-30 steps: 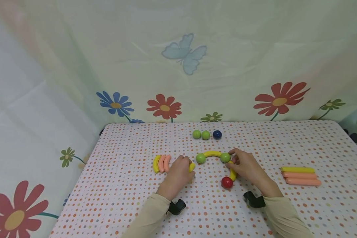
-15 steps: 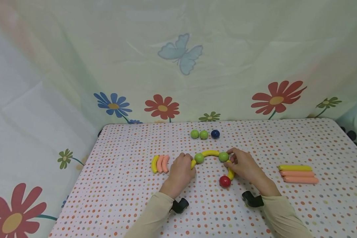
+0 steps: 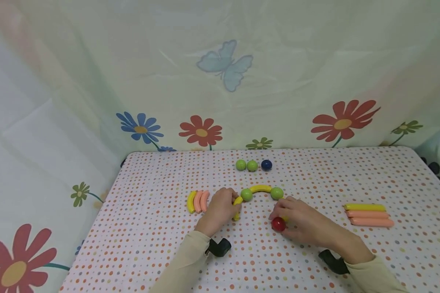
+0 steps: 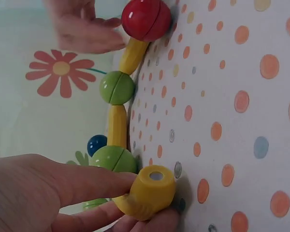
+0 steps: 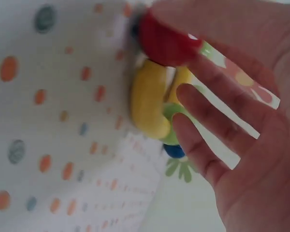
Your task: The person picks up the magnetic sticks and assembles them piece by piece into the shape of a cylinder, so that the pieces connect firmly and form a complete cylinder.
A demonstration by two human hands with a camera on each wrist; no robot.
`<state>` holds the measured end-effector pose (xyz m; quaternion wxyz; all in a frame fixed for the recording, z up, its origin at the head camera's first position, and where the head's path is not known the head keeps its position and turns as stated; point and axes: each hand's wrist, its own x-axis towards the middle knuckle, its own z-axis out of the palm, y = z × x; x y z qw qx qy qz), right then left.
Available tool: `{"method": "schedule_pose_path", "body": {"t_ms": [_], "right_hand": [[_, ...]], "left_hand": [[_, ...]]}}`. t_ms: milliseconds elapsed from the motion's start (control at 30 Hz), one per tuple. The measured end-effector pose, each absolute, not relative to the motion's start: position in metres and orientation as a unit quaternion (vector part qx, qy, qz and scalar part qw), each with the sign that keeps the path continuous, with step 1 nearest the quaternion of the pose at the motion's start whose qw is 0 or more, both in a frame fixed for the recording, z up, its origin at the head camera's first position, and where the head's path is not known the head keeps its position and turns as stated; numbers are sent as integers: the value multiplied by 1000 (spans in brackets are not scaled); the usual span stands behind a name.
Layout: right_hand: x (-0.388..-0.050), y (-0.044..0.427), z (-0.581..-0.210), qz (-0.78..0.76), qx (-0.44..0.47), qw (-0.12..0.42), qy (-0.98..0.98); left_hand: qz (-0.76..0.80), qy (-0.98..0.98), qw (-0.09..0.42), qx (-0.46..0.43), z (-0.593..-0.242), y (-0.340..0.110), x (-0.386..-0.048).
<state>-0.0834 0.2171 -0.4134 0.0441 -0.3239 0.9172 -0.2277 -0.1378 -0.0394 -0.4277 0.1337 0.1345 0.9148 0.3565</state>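
My left hand pinches a curved yellow piece between thumb and fingers; its far end meets a green ball. From that ball a yellow arc runs to a second green ball, then another yellow piece leads down to a red ball. My right hand is at the red ball, its fingers spread and fairly straight in the right wrist view, thumb over the ball. Whether it presses on the ball cannot be told.
Behind the arc stand two green balls and a dark blue ball. Left of my left hand lie a curved yellow piece and two curved pink ones. Far right, a straight yellow stick lies beside two pink sticks.
My right hand has moved from the right green ball and yellow piece down to the red ball, its fingers opening. My left hand has brought its yellow piece up against the left green ball.
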Motion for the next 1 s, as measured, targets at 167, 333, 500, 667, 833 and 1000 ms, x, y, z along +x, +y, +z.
{"method": "schedule_pose_path", "body": {"t_ms": [167,333,500,667,833,1000], "right_hand": [[-84,208,-421,-217,-346,56,911],[-87,187,-426,-244,-346,68,904],[-92,164,-428,-266,-337,64,901],[-95,147,-430,-295,-335,42,894],[-95,134,-431,-300,-323,28,897],[-95,130,-430,-300,-323,26,897]], "left_hand": [[372,909,144,123,-430,-38,-141],[374,909,145,110,-431,-38,-143],[385,905,143,108,-429,-37,-146],[392,903,140,105,-431,-38,-151],[390,905,138,95,-432,-39,-154],[371,915,133,87,-432,-39,-157]]}}
